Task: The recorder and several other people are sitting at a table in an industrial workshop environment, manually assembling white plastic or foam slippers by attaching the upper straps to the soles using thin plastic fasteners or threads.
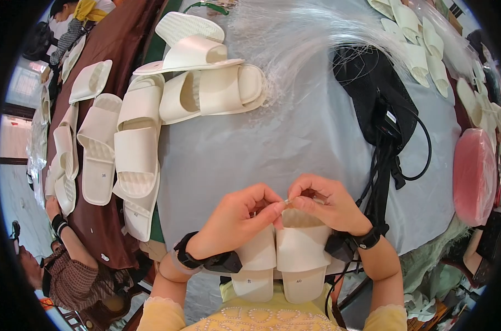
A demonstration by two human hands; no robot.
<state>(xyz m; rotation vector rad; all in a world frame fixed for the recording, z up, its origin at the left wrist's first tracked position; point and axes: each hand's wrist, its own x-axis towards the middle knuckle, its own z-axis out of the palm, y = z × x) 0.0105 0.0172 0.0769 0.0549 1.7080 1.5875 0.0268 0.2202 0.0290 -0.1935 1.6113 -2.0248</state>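
My left hand [245,212] and my right hand [330,201] meet fingertip to fingertip above the near edge of the table. Both are closed in a pinch on a tiny whitish piece [287,202], too small to make out. Beneath them lie two cream slippers side by side, a left one [255,256] and a right one [301,248], heels toward me. My fingers partly cover their toe ends. Each wrist wears a black strap with a small black box.
More cream slippers [137,143] are stacked at the left and far left [211,88]. Clear thin plastic strands [311,33] spread at the back. A black pouch with cables [374,94] lies at right, near a pink wrapped bundle [475,176]. Another person [79,270] works at left.
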